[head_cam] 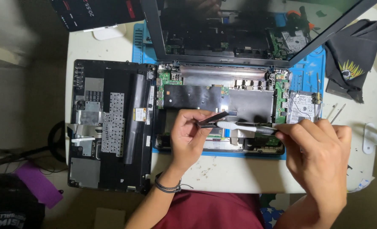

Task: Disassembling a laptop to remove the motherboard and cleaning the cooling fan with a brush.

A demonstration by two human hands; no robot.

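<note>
We found the left hand [188, 138] pinched shut on a black flat strip [213, 119], held above the opened laptop base [222, 110] near the table's [222, 174] front edge. The right hand [320, 152] gripped a white toothbrush [239, 127] by its dark handle, head toward the strip (whether they touched we could not tell). The removed keyboard cover [108, 123] lay along the left edge, a black cloth [350, 63] at the far right corner.
</note>
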